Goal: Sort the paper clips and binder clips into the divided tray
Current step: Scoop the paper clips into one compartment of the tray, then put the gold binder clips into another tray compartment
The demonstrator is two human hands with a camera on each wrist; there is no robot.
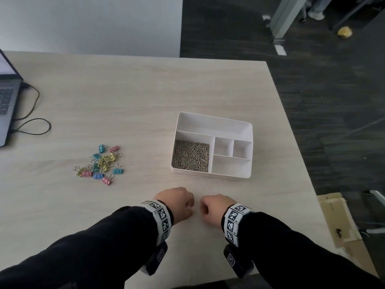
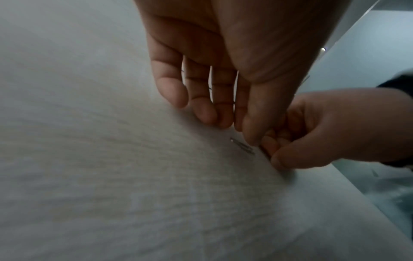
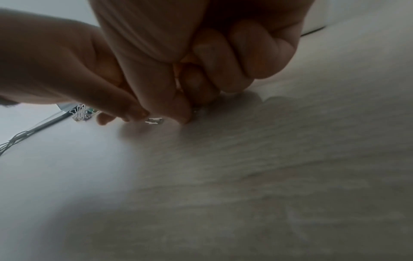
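We work the last paper clip (image 2: 242, 146) off the counter (image 1: 133, 97): left hand (image 1: 177, 202) fingers extended, right hand (image 1: 215, 207) curled, contents unclear; slide, then pinch.

Your left hand (image 2: 223, 70) reaches down from the top edge, palm toward the camera, its fingers (image 2: 202, 107) extended side by side with their tips at the pale wood-grain counter (image 2: 111, 176). A small silver wire paper clip (image 2: 242, 146) lies flat on the counter just beside your thumb tip. Your right hand (image 2: 330, 130) enters from the right, fingers curled inward, thumb tip down on the counter close to the paper clip.
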